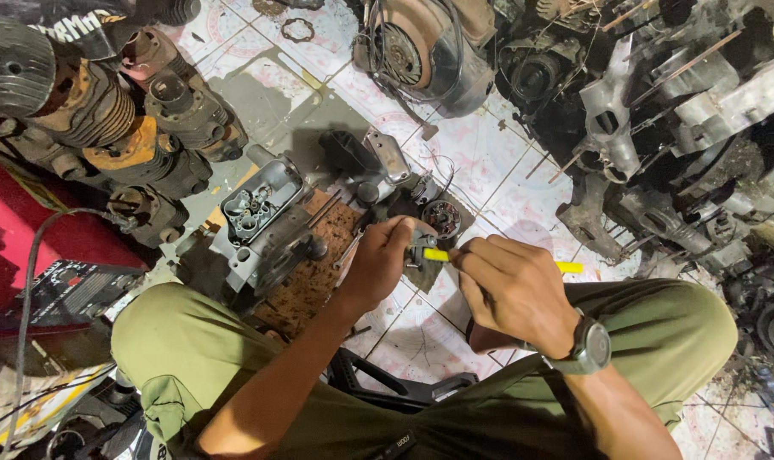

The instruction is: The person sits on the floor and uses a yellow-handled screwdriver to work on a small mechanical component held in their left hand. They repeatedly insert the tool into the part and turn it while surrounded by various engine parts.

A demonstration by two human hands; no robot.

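Observation:
My left hand (385, 254) grips a small dark metal part (424, 266) just above the floor, in front of my knees. My right hand (508, 288) is closed around a yellow-handled tool (436, 255) whose tip meets that part; the handle's far end (571, 267) sticks out beyond my knuckles. A grey watch (588, 345) sits on my right wrist. Just beyond my left hand lie a round geared component (442, 217) and a grey engine head with open ports (259, 213), resting on a brown board (314, 273).
Rusty finned engine cylinders (140, 111) pile up at the left. A round engine cover (421, 51) and grey metal casings (659, 128) crowd the top and right. A red surface (20, 221) and a black box (71, 290) sit at far left on patterned floor tiles (480, 162).

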